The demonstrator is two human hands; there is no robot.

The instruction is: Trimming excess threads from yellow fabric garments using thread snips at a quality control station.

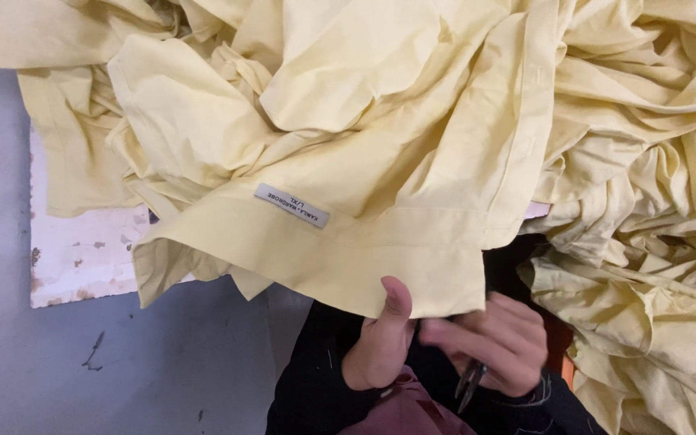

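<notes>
Yellow throughout: pale yellow woven cotton garment (348, 121) spread crumpled over the worktop, filling the top and middle of the view, with a small white rectangular sewn-in label (292, 205) facing up near the folded, stitched hem (412, 274). Hangs off the near edge of the chipped white board tabletop (74, 258), above grey concrete floor (122, 362). Left hand (380, 342) closed on the hem's lower edge, thumb pressed on top of the cloth, fingers curled beneath. Right hand (497, 338) just beside it, slightly blurred, fingers wrapped around small dark metal thread snips (469, 385), tips pointing down and away from the cloth; blades open or closed, cannot tell. Heaped to the right, a rumpled pile of matching yellow garments (646, 242), touching the one in hand. Judging by this: one stretch of hem under inspection, snips off the fabric, no loose threads visible along the held edge; likely mid-way through this piece, with the heap's state, finished or waiting, impossible to tell.
</notes>
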